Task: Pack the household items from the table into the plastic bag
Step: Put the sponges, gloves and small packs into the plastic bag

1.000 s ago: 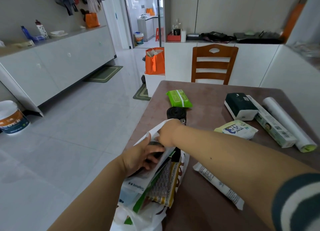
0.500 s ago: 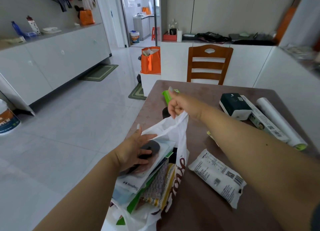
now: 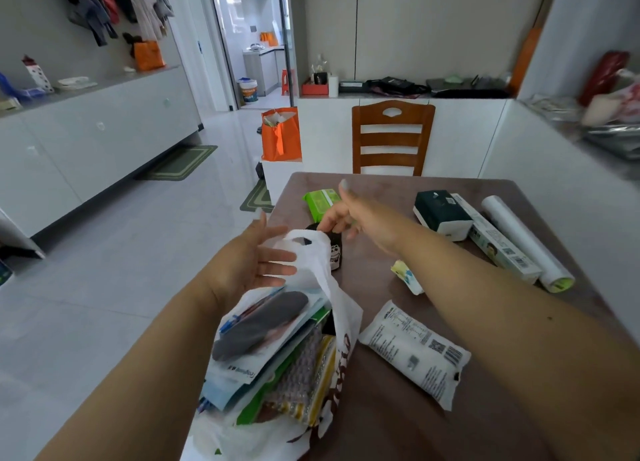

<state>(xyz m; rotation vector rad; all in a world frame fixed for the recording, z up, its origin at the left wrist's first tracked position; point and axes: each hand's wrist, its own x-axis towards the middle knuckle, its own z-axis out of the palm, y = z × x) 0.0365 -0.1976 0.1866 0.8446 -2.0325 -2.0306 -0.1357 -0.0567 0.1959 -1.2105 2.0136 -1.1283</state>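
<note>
A white plastic bag point(image 3: 341, 325) lies at the table's left edge, stuffed with several flat packets; a grey insole pack point(image 3: 259, 324) sits on top. My left hand point(image 3: 252, 263) is spread open beside the bag's handle loop, fingers touching it. My right hand point(image 3: 349, 215) hovers open over a black roll point(image 3: 335, 251) just beyond the bag. On the table lie a green wipes pack point(image 3: 320, 201), a white packet point(image 3: 414, 351), a small yellow-blue pack point(image 3: 407, 277), a dark green box point(image 3: 441, 213), a long carton point(image 3: 498, 241) and a white roll point(image 3: 526, 242).
The brown table point(image 3: 398, 426) has a wooden chair point(image 3: 393, 137) at its far end and a white wall close on the right. An orange bag point(image 3: 280, 133) stands on a white stool beyond the table. Open tiled floor lies to the left.
My right hand let go of the bag's handle and moved forward, opening over the black roll. My left hand lifted off the insole pack and spread beside the handle.
</note>
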